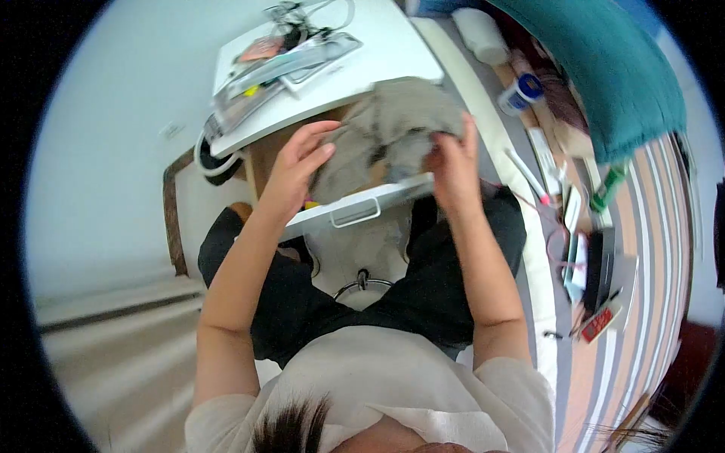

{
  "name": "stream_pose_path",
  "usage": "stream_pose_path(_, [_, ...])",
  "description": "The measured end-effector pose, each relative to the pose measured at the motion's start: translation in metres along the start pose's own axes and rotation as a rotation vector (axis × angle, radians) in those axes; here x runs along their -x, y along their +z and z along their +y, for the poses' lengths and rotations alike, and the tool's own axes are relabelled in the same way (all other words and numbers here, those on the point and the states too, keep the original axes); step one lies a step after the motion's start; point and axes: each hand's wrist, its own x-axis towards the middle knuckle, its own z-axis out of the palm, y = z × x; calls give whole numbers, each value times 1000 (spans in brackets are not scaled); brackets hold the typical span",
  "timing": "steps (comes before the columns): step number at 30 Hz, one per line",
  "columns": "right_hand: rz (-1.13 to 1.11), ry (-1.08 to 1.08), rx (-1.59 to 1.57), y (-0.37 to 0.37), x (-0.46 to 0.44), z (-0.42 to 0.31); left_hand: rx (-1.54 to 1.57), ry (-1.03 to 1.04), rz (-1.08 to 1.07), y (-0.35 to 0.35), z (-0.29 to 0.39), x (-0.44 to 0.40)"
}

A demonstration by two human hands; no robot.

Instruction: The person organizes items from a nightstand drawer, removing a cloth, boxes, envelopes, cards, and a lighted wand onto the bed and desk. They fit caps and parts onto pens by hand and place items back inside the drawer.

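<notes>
Grey cloth (415, 106) lying over an open drawer (317, 217) of a white cabinet (404, 49), hiding much of the drawer's inside. The left hand (293, 172), thumb and fingers spread, is at the cloth's left edge. The right hand (457, 170) is at its right edge, fingers bent; blur makes it impossible to tell whether they pinch the fabric. At the far left, cables (294, 32) and a clear plastic pouch (283, 66) crowd the cabinet top. To the right, a bed with a striped sheet (642, 249) bears a teal pillow (604, 68) at the far end, a blue-lidded tub (521, 94), a green bottle (610, 187) and, nearer, a black case (600, 268) beside a red calculator (600, 323)
</notes>
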Motion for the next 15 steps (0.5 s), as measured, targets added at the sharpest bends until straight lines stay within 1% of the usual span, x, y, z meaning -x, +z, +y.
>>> stream_pose_path(2, [10,-124,-76,11,-10,-23,0,-43,-13,-14,-8,-4])
stream_pose_path(3, [-33,-165,-83,9,-20,-32,89,-52,-45,-21,-11,-4])
stream_pose_path(4, [-71,-206,-91,13,-30,-43,91,-57,-32,-29,-15,-4])
stream_pose_path(5, [5,-253,11,21,-38,-55,94,-61,-21,-39,-21,-3])
stream_pose_path(6, [-11,-383,82,24,-53,-61,96,-72,-9,-48,-25,-2])
stream_pose_path(8, [-80,-486,200,35,-80,-75,41,-112,62,-66,-30,1])
stream_pose_path(10, [-97,-647,469,37,-118,-70,-26,-160,115,-86,-39,1])
stream_pose_path(11, [-73,-763,611,36,-141,-58,-87,-169,93,-96,-45,2])
stream_pose_path(12, [-32,-783,827,41,-151,-48,-148,-177,70,-105,-52,2])
stream_pose_path(14, [-158,-778,1275,20,-186,-7,-278,-196,35,-117,-69,5])
stream_pose_path(15, [-111,-788,1333,17,-187,11,-348,-205,24,-120,-78,6])
